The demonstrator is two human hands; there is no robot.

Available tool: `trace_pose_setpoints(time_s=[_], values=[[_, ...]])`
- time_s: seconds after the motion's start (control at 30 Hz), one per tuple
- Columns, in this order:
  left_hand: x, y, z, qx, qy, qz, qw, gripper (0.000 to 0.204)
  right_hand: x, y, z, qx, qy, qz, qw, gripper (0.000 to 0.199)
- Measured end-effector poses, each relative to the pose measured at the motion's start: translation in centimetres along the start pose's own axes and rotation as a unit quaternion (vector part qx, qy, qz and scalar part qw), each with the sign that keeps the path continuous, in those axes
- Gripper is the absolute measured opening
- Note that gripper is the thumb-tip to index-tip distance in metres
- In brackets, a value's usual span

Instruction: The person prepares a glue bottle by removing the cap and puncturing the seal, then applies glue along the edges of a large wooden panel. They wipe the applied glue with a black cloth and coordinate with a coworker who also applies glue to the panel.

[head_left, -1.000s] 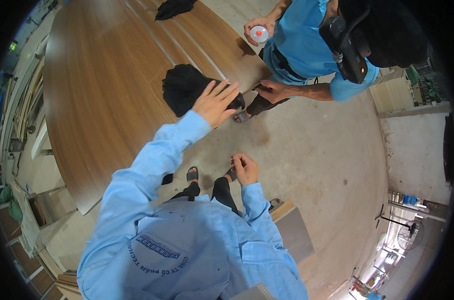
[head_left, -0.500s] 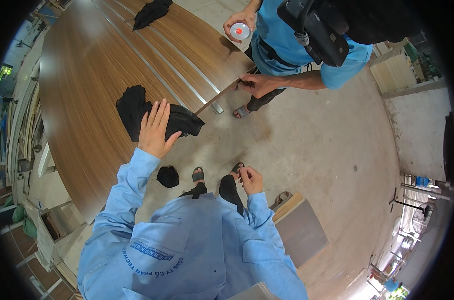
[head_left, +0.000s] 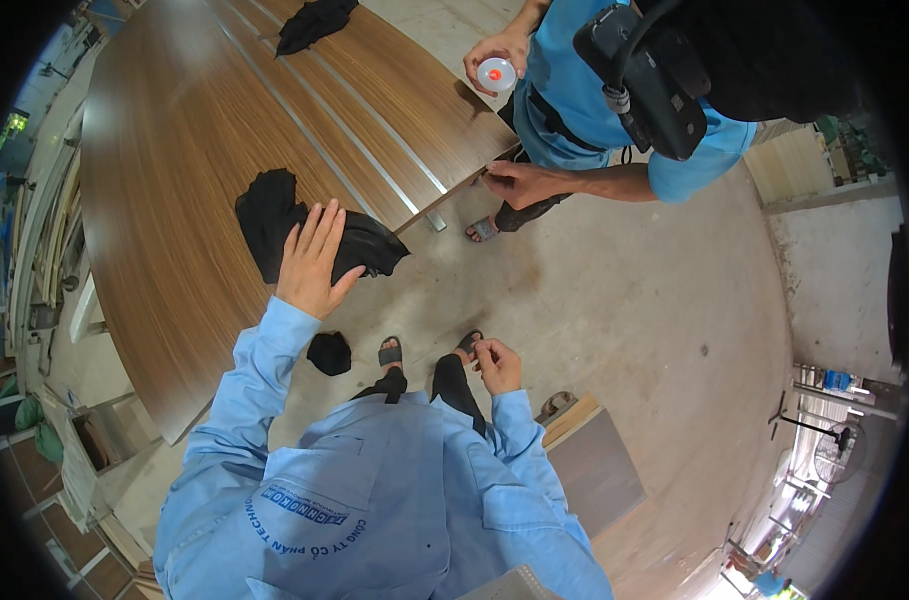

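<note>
A black cloth (head_left: 266,225) lies crumpled at the near edge of a large brown wood-grain panel (head_left: 174,190), partly hanging over its side. My left hand (head_left: 312,262) rests on top of it, palm down, fingers stretched out and thumb apart. Low in front of my body, away from the panel, my right hand (head_left: 498,366) is held with its fingers curled together; whether anything is pinched in them is hidden. Across the corner, a co-worker's hand (head_left: 514,48) holds a round white container (head_left: 496,75) with a red centre. Their other hand (head_left: 526,186) touches the panel's edge.
Metallic strips (head_left: 359,120) run along the panel, with a second black cloth (head_left: 314,22) farther off. A dark bundle (head_left: 329,353) shows below the near edge. Stacked boards (head_left: 594,470) stand on the concrete floor (head_left: 614,300) by my right side. A fan (head_left: 839,450) is at far right.
The view has shifted slightly. The co-worker's hand with the white container sits a little farther right and lower in the picture. My left hand stays on the cloth; my right hand stays curled.
</note>
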State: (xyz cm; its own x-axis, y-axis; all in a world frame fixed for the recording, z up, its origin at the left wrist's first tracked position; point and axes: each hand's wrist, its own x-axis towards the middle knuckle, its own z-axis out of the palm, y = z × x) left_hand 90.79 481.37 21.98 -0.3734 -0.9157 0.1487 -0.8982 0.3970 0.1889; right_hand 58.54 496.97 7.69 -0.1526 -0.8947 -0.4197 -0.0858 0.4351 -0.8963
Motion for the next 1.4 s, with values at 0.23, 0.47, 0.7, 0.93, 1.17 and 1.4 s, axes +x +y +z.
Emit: trace_pose_setpoints(time_s=[0.23,0.47,0.7,0.93,1.17,1.4], values=[[0.1,0.1,0.0,-0.010,0.005,0.001,1.000,0.090,0.0,0.2,-0.1,0.004,-0.007,-0.007,1.000,0.018],[0.2,0.1,0.0,-0.009,-0.001,-0.001,1.000,0.091,-0.1,0.9,-0.2,0.020,-0.006,-0.012,1.000,0.018],[0.3,0.2,0.0,0.002,0.003,0.004,1.000,0.091,0.0,1.5,-0.4,0.002,-0.015,-0.014,1.000,0.018],[0.2,0.2,-0.1,0.002,0.006,0.004,1.000,0.092,0.1,2.1,-0.3,-0.004,-0.014,-0.016,1.000,0.020],[0.1,0.0,0.1,-0.018,0.006,0.000,1.000,0.093,-0.6,0.8,-0.3,-0.019,-0.013,0.005,1.000,0.020],[-0.4,0.0,0.2,-0.037,0.012,0.002,0.999,0.092,-1.0,0.1,0.2,-0.032,-0.026,-0.010,0.999,0.018]])
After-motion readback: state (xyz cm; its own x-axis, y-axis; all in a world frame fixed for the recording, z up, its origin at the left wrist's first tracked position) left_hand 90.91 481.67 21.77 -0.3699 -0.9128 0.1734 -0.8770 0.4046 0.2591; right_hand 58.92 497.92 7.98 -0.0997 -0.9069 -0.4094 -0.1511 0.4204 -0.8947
